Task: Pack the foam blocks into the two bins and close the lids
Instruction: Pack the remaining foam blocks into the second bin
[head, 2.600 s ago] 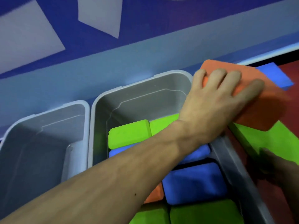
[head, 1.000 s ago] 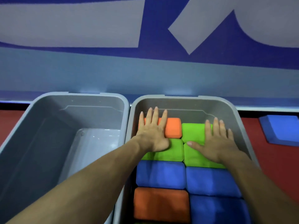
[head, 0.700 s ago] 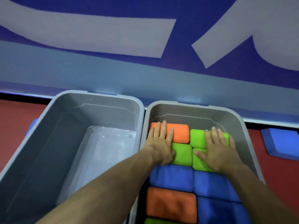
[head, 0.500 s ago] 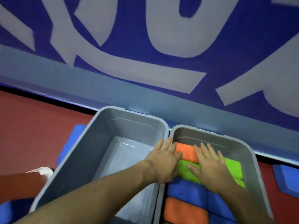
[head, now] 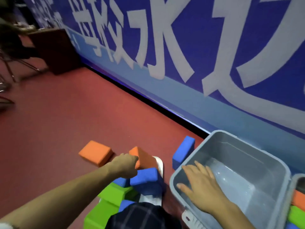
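My left hand (head: 125, 166) grips a tilted orange foam block (head: 142, 158) on a pile of blocks left of the bins. Under it lie a blue block (head: 143, 178) and green blocks (head: 115, 193). My right hand (head: 200, 187) hovers, fingers spread, over the near left rim of the empty grey bin (head: 270, 164). The second bin (head: 299, 179) shows at the right edge, holding orange and green blocks (head: 298, 207). Another orange block (head: 95, 152) lies flat on the floor, and a blue block (head: 183, 152) stands against the empty bin.
The red floor (head: 57, 121) stretches to the left. A blue wall with white lettering (head: 165, 47) runs behind the bins. Dark furniture (head: 54, 50) and chair legs stand at the far left. My white shoe (head: 159, 164) and checked trouser leg (head: 142, 215) are beside the pile.
Both hands left the packed right bin. The view swung left; my left hand took hold of an orange block on the floor pile, and my right hand moved over the empty bin.
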`<state>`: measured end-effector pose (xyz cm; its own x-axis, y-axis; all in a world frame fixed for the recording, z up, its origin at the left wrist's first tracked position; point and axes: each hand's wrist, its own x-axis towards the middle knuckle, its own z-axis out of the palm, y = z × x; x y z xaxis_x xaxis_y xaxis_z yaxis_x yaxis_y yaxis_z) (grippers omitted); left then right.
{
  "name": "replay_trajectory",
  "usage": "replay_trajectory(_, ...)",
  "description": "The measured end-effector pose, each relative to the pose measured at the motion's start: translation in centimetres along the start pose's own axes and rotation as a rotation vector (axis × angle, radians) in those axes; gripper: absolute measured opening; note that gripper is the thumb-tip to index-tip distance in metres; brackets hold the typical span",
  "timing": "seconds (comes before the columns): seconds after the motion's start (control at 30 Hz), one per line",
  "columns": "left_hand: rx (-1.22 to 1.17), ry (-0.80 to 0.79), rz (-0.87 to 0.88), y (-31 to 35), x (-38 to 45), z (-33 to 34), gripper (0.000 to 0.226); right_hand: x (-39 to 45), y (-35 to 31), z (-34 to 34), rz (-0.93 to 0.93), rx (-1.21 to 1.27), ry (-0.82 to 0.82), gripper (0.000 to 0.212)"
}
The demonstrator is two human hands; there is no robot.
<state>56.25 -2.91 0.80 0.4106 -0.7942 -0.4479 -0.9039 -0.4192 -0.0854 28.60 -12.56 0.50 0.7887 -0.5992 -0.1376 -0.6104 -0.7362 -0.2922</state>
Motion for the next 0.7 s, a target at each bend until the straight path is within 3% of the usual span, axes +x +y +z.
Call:
replay_trajectory(0.13,-0.18,-0.062,-0.136,-6.1,1.1,5.4,0.062,2.8,-1.6,3.2,-0.012,-0.01,-0.079,0.064)
replay_trajectory(0.23,-0.145,-0.169,-0.142,-9.1,2.8,9.8,0.084,5.8,-2.3,5.6,-0.014,0.005,-0.087,0.059)
replay_trajectory(0.37,-0.149,-0.214,-0.162,-11.8,5.7,14.5,0.086,10.6,-3.9,10.1,-0.107,-0.064,-0.188,0.055)
replay_trajectory(0.57,-0.145,-0.143,-0.173,-12.5,10.6,17.8,0.08,17.7,-7.0,19.0,-0.228,-0.072,-0.197,0.084)
replay_trajectory(0.7,-0.119,-0.132,-0.197,-12.3,12.7,19.9,0.092,19.6,-7.6,23.1,-0.165,-0.11,-0.23,0.094)
